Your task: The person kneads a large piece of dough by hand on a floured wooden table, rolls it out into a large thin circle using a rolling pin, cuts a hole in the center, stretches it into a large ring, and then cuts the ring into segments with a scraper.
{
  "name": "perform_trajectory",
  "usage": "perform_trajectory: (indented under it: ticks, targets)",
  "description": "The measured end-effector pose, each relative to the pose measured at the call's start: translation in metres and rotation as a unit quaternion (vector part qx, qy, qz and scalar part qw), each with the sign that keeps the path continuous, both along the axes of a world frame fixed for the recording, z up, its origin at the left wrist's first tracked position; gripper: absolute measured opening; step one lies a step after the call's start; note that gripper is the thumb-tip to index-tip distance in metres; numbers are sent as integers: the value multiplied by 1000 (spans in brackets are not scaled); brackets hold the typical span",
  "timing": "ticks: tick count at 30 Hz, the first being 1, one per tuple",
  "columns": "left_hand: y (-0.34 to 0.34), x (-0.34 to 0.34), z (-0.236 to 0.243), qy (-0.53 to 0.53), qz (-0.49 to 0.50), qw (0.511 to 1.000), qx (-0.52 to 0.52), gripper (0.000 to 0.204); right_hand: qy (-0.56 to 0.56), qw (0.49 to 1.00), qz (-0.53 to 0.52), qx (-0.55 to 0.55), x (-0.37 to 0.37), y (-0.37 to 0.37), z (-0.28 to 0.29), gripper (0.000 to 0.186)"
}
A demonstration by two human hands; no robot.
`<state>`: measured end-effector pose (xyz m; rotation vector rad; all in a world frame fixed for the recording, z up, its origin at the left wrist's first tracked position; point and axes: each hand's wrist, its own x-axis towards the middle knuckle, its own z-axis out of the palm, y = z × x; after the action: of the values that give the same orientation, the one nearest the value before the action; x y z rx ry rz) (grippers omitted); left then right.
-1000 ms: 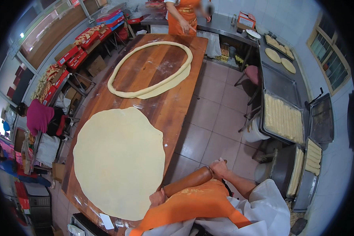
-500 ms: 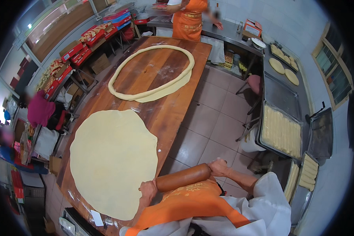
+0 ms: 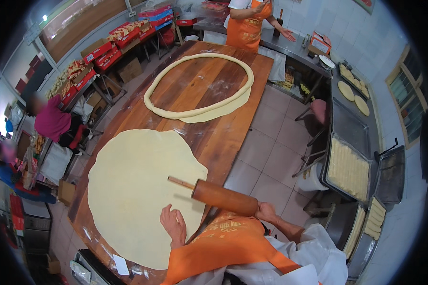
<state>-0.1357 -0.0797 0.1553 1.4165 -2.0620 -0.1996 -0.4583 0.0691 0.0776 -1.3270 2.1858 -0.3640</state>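
The right hand [image 3: 266,211] grips the rolling pin [image 3: 226,197], which slants forward-left, beyond the empty, loosely open left hand [image 3: 174,225].

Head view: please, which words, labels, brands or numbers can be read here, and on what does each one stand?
Person's orange apron: yellow print, creased; I do not transcribe it.
Co-worker's orange apron: yellow print, too small to read.
Red boxes at left: pale markings, too small to read.
Rolling pin, dough sheet: no visible print.
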Motion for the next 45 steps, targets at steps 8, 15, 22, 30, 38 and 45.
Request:
perform_trajectory:
  ticks: [8,15,22,30,38,45]
  targets:
    - [53,67,-97,-20,94,993,72,10,28,999,-44,12,-58,-77,-21,32]
    - [50,7,-103,-83,135,970,182,11,9,994,-71,83,-104,-154,-41,33]
    - [60,-28,-130,-20,144,983,109,13,-29,986,-139,92,-121,-201,-92,35]
    - [72,-46,-138,17,157,960,231,10,-58,987,-103,110,-140,-208,-96,36]
    - [83,-55,-149,54,188,956,217,10,-16,995,1,101,-153,-230,-110,31]
    - [57,-106,-99,45,242,947,207,8,-20,998,35,57,-179,-258,-108,26]
